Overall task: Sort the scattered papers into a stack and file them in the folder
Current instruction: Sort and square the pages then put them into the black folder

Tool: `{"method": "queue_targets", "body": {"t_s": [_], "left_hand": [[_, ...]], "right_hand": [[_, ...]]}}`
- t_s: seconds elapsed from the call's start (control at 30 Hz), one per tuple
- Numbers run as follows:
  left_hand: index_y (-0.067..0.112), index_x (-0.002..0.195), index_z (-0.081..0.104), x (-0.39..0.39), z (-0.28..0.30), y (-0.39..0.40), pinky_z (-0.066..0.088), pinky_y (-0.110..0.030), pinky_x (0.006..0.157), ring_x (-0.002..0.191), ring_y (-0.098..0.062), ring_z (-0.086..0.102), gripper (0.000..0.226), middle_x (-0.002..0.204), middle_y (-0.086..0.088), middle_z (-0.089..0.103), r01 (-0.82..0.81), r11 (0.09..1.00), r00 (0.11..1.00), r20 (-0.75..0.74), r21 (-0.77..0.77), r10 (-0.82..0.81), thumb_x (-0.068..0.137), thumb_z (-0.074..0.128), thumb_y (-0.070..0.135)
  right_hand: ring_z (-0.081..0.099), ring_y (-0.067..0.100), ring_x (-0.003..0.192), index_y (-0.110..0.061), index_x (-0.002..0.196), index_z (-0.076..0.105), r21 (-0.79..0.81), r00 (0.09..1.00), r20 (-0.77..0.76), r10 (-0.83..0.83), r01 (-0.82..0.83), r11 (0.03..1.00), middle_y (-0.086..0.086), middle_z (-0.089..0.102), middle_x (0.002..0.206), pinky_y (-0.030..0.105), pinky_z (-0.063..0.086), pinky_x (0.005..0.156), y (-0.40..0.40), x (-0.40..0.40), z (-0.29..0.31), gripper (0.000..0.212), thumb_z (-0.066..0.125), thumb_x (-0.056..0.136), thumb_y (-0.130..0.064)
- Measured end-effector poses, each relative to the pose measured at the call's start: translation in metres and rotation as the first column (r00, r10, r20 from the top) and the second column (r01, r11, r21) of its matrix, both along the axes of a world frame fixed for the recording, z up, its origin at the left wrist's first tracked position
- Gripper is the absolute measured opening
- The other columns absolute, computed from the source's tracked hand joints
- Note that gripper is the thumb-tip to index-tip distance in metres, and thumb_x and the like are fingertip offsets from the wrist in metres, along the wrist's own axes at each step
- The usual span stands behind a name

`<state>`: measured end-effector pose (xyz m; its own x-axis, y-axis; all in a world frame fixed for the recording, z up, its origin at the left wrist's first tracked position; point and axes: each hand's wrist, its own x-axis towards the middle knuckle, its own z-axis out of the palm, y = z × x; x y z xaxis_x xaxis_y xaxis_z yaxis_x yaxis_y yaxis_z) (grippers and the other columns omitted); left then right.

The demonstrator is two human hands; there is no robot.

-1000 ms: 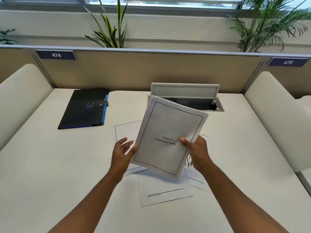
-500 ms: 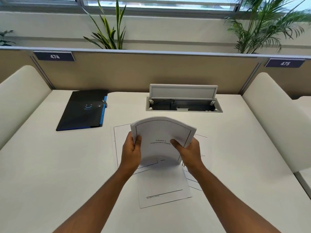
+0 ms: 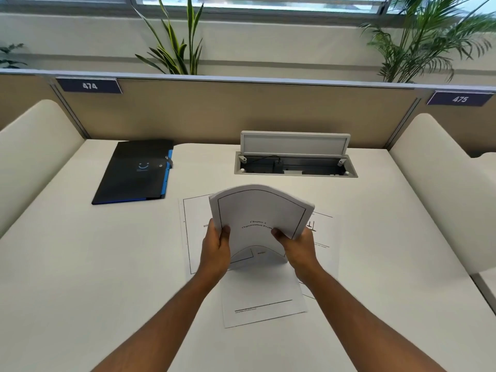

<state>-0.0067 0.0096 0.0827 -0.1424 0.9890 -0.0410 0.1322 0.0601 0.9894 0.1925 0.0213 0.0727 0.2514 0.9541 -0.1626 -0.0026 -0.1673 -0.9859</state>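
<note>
A stack of white papers [image 3: 260,210] stands on its lower edge, bowed into an arch, its top page printed with a chapter title. My left hand [image 3: 216,245] grips its left side and my right hand [image 3: 298,245] grips its right side. Under and around it lie loose sheets: one [image 3: 196,232] to the left, one [image 3: 263,299] toward me, others [image 3: 322,232] to the right, partly hidden. A black folder [image 3: 137,170] with a blue edge lies shut at the back left of the white desk [image 3: 80,277].
An open cable box [image 3: 295,165] with a raised lid is set into the desk behind the papers. A tan partition [image 3: 241,108] with number plates closes the back. Cream padded dividers [image 3: 35,157] flank both sides.
A second ago only my right hand held the stack, raised and tilted. It has since come down onto its edge, my left hand has taken hold, and the stack is bowed.
</note>
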Motion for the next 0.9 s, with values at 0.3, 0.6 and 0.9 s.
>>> {"method": "queue_targets", "body": {"t_s": [0.3,0.6,0.9], "left_hand": [[0.015,0.135,0.05,-0.009,0.003,0.014,0.051,-0.038,0.1,0.116,-0.019,0.06,0.031,0.128,-0.001,0.063,-0.021,1.0,0.996,-0.09,-0.013,0.02,0.104,0.044,0.016],[0.011,0.14,0.047,-0.038,-0.024,0.005,0.042,-0.04,0.108,0.128,-0.027,0.052,0.038,0.139,-0.006,0.056,-0.098,0.975,0.977,-0.207,-0.201,0.055,0.102,0.05,0.017],[0.008,0.135,0.052,-0.112,-0.055,-0.018,0.044,-0.034,0.095,0.107,-0.027,0.057,0.038,0.128,-0.013,0.062,-0.316,0.879,0.948,-0.156,-0.358,0.278,0.098,0.047,0.0]], "right_hand": [[0.077,0.017,0.083,-0.02,0.099,0.074,0.006,0.997,0.061,0.055,-0.056,0.998,-0.003,0.081,0.092,0.029,0.062,0.07,0.01,0.012,0.013,0.02,0.082,0.085,-0.009],[0.069,0.009,0.101,-0.022,0.112,0.066,-0.194,0.986,0.091,0.141,-0.122,0.973,-0.008,0.073,0.111,0.033,0.057,0.088,0.002,0.003,-0.012,0.034,0.074,0.091,-0.047],[0.041,0.036,0.134,-0.019,0.15,0.036,-0.472,0.53,0.767,0.363,0.083,0.878,0.011,0.041,0.145,0.048,0.043,0.104,-0.02,0.007,-0.06,0.088,0.069,0.083,-0.066]]}}
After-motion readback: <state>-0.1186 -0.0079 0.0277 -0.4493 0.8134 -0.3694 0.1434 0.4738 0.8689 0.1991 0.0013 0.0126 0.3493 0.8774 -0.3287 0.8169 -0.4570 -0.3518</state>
